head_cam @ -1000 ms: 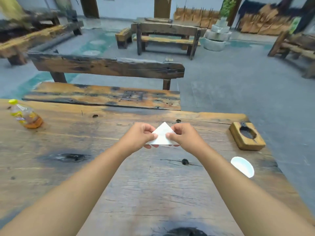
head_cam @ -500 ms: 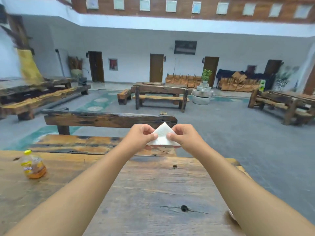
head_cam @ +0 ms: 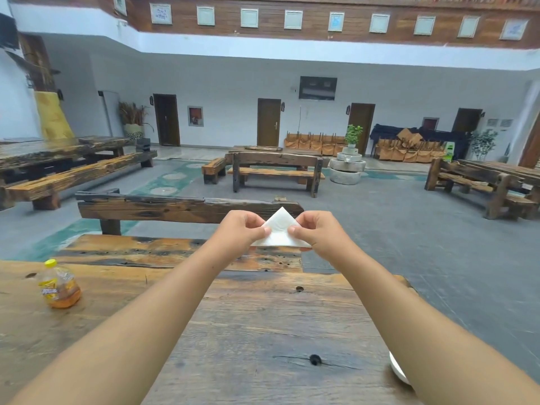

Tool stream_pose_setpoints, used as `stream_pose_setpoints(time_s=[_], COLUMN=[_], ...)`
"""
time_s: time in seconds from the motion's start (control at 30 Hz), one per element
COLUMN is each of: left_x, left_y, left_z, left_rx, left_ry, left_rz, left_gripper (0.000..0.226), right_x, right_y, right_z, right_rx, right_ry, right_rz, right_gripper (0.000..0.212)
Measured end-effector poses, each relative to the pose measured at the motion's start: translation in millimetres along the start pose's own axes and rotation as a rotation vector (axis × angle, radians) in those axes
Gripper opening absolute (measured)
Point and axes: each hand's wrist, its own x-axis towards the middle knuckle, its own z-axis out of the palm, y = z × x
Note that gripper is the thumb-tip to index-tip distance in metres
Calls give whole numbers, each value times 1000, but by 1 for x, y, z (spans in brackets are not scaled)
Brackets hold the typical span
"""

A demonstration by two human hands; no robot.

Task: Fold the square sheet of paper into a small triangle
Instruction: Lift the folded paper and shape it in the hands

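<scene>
A white paper (head_cam: 280, 230) folded into a small triangle, point up, is held in the air beyond the far edge of the wooden table (head_cam: 263, 331). My left hand (head_cam: 242, 230) pinches its left side between thumb and fingers. My right hand (head_cam: 317, 232) pinches its right side the same way. The triangle's lower corners are partly hidden behind my fingers. Both forearms stretch out over the tabletop.
A small bottle of yellow drink (head_cam: 59, 284) stands on the table at the left. A white dish (head_cam: 398, 369) peeks out beside my right forearm. A wooden bench (head_cam: 181, 249) with a backrest sits just past the table. More benches stand across the grey floor.
The view has tilted up from the tabletop to the hall. Both hands have lifted the folded triangle higher and farther out, with the same pinch grip.
</scene>
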Motion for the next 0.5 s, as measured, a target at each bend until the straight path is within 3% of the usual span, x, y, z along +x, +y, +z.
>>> stream_pose_setpoints(time_s=[0.5], left_x=[20], left_y=[0], left_z=[37], left_rx=[-51], left_ry=[-103], left_rz=[36], left_gripper=[15], right_x=[1], right_y=[24], right_z=[-34], right_rx=[-56], right_ry=[11], right_rz=[35], right_gripper=[15])
